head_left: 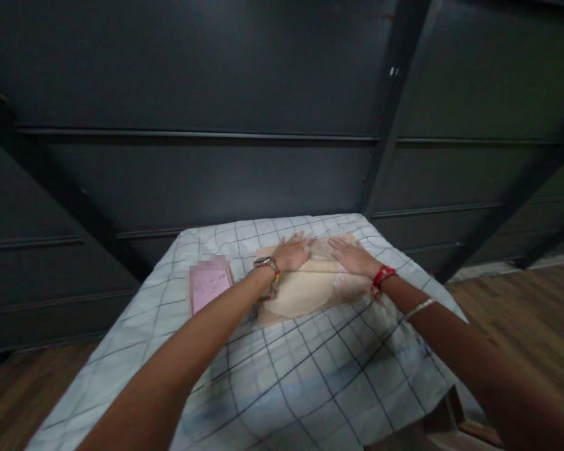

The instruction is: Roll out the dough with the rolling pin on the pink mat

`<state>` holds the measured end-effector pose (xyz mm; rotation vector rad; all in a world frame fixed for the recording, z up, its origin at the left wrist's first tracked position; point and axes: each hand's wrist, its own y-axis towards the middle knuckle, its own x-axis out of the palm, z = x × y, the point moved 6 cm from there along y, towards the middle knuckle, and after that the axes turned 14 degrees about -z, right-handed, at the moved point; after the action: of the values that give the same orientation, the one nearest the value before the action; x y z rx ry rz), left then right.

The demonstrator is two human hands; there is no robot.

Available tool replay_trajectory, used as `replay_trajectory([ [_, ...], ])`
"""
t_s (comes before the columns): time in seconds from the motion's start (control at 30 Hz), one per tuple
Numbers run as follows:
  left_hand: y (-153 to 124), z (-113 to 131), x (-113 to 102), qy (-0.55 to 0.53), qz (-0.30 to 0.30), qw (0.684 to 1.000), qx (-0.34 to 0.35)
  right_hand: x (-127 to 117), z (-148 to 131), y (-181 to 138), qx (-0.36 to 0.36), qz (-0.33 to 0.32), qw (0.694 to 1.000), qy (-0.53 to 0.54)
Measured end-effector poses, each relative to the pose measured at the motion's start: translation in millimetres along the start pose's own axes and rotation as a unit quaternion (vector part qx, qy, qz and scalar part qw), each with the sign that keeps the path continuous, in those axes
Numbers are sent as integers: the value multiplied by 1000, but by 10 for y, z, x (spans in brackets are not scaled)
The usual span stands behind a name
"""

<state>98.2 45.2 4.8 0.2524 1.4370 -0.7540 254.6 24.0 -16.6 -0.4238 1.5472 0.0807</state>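
Note:
A flat round of pale dough (301,291) lies on a wooden board (267,313) on a table under a white checked cloth (310,369). A pale rolling pin (322,265) lies across the dough's far side. My left hand (292,252), with a watch on its wrist, rests flat on the pin's left part, fingers stretched out. My right hand (354,255), with a red thread and a bangle at the wrist, lies flat on the pin's right part, fingers out as well.
A pink flat object (209,285), partly blurred, lies on the cloth left of the board. A dark panelled wall (216,169) stands just behind the table. Wooden floor (521,319) shows on both sides. The table's near right corner drops off close to my right arm.

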Motion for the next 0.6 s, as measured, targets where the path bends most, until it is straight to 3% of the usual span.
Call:
replay_trajectory([
  [0.07,8,2,-13,-9,-2,1000,-7,-58,43,34,41,1,999,23],
  [0.2,-126,119,105,7,-2,1000,23,23,-83,-146,-4,-5,1000,25],
  [0.3,-175,157,149,26,22,999,6,61,-119,-236,4,-4,1000,29],
  [0.43,-67,70,71,23,63,995,-69,-64,-55,-85,52,9,998,42],
  [0.6,-135,157,73,14,73,996,-54,-78,-53,-37,45,16,999,23],
])
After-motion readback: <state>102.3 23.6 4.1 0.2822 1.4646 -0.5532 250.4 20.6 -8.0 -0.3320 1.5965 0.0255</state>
